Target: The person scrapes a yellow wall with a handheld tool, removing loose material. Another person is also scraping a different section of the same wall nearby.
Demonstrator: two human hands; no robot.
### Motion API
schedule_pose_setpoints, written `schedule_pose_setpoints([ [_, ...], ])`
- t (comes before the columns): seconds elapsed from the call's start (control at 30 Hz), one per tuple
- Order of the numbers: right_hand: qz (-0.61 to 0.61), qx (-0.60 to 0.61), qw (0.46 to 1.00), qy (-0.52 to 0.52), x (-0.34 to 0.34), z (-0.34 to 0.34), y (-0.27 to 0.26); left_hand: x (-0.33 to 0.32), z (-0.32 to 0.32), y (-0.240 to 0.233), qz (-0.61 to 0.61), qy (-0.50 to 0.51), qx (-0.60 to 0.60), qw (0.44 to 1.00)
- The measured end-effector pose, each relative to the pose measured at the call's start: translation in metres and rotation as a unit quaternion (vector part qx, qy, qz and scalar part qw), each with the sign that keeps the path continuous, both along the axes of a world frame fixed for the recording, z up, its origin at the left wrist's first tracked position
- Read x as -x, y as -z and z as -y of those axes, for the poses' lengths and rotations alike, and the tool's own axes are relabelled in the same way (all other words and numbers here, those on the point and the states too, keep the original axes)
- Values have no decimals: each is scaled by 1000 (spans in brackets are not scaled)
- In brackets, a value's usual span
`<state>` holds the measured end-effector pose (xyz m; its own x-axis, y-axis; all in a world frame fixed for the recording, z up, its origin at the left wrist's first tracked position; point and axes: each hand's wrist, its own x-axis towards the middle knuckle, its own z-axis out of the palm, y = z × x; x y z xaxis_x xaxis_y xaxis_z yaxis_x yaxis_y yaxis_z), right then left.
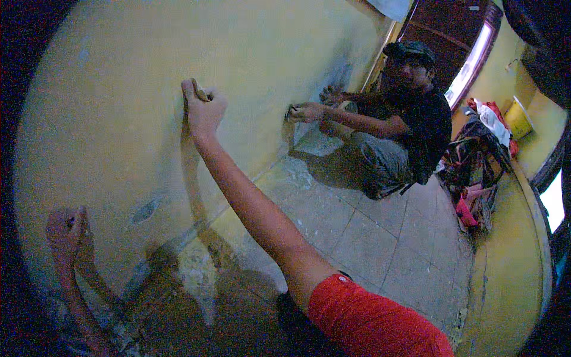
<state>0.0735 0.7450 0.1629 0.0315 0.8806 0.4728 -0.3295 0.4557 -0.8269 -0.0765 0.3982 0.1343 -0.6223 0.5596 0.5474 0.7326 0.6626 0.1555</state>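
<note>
My right hand (205,109), at the end of a bare forearm and a red sleeve (379,312), is up against a yellow painted wall (276,49). Its fingers are bent around a small brownish piece (204,95), possibly folded sandpaper, mostly hidden in the grip. At the dim lower left, what looks like my left hand (64,230) is raised at the same wall with its fingers bent. Whether it holds anything is too dark to tell. A bare grey patch (146,210) shows on the wall between the two hands.
A co-worker (419,107) in a dark cap squats by the wall at right, a hand (308,111) against it. Beyond are a heap of bags and cloths (477,165) and a yellow bucket (519,118). A dusty tiled floor (383,227) meets the wall along a diagonal edge.
</note>
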Motion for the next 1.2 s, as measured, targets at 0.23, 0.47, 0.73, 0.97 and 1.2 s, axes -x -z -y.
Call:
schedule_pose_setpoints([
  [0.23,19,1,1000,11,8,-6,3,27,5,17,-48,32,0,998],
  [0.47,17,-4,1000,11,9,-17,7,6,-8,-1,-35,19,38,999],
  [0.73,16,-8,1000,13,9,-20,9,4,-12,1,-48,16,31,998],
  [0.97,19,-18,999,31,11,-20,9,9,-12,-1,-26,37,25,999],
  [1.2,31,-19,998,49,12,-21,10,-4,-15,-3,-14,37,-26,999],
])
